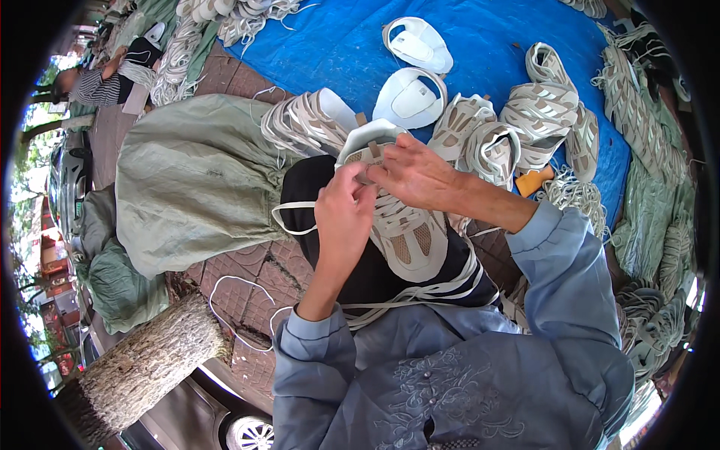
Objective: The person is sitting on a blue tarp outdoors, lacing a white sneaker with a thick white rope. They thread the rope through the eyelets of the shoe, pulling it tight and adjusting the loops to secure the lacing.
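Observation:
A beige and white sneaker upper (409, 244) with mesh panels lies over my dark-trousered lap, its toe toward me. My left hand (345, 204) is closed at the upper's left lacing edge, and a white shoelace (277, 217) loops out beside it. From the right, my right hand (420, 174) reaches over the tongue area with bent, closed fingers. The fingertips of both hands meet near the top eyelets and hide what is pinched there. More flat white laces (420, 291) lie across my lap below the toe.
Several sneaker uppers (540, 112) and two white insole-like pieces (409, 97) lie on a blue tarp (330, 45). A stuffed grey-green sack (195, 180) stands at left, near a tree trunk (150, 360). Beyond, a person (101, 86) in stripes sits. Bundled laces (577, 199) lie at right.

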`<state>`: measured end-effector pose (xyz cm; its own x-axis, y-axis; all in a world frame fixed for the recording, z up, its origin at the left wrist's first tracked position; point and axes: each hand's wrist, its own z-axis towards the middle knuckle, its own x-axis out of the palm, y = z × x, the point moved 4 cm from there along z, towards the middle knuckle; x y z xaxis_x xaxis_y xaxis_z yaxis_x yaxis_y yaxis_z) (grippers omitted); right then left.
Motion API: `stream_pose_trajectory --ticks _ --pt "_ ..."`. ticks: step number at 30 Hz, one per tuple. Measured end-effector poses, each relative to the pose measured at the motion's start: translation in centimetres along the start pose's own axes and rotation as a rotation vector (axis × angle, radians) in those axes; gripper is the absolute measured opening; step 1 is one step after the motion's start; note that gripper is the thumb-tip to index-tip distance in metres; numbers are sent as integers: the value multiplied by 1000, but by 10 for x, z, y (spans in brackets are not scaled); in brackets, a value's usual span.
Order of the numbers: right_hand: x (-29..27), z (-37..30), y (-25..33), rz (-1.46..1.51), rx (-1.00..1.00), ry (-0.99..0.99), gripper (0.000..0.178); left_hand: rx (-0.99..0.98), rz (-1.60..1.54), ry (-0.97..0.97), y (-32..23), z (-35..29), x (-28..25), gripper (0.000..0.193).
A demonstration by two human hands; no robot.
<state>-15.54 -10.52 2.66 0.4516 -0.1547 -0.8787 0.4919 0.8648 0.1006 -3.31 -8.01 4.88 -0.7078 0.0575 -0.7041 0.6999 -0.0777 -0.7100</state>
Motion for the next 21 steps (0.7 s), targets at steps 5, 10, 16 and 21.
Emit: stream_pose_trajectory --ticks 5,10,16,21 --pt "3 4 -2 -4 -54 39 10 -275 -577 65 -5 -19 -1 22" --pt "1 7 -4 -16 -45 89 9 -373 -637 215 18 -22 15 18" --pt "-2 -2 2 -112 -42 14 11 109 289 -1 -6 -11 12 8" --pt "-1 -6 8 -163 -5 -19 13 321 540 -56 -8 -9 13 5"
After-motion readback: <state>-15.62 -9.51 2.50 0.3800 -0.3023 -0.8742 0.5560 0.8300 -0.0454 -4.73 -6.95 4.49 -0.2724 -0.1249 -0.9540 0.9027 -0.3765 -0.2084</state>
